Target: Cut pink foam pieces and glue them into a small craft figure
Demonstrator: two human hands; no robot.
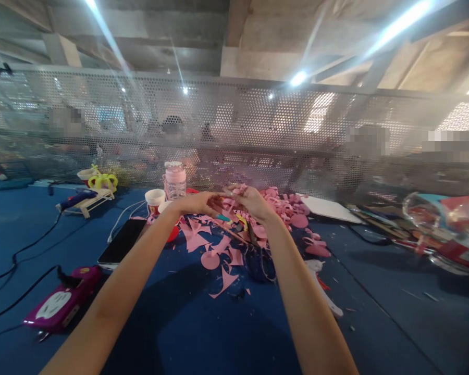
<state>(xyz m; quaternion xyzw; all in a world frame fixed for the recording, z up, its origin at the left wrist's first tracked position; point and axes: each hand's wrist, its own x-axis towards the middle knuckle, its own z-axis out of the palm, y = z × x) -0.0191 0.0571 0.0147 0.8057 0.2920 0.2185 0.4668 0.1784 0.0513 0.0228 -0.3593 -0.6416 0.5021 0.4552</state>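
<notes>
Both my arms reach forward over a blue table (203,333). My left hand (200,202) and my right hand (251,202) meet above a pile of pink foam scraps (281,208), fingertips together pinching a small pink piece (230,191) between them. What exactly the piece is stays too blurred to tell. Pink cut shapes (211,259) lie scattered on the table under my hands, along with a teal-tipped tool (223,217).
A black phone (122,240) lies left of my arm, with a purple device (60,304) nearer me. A pink-lidded bottle (174,179) and a paper cup (155,198) stand behind. A white sheet (328,208) and plastic packaging (441,229) lie right. A perforated metal screen (234,125) closes the back; cables run left.
</notes>
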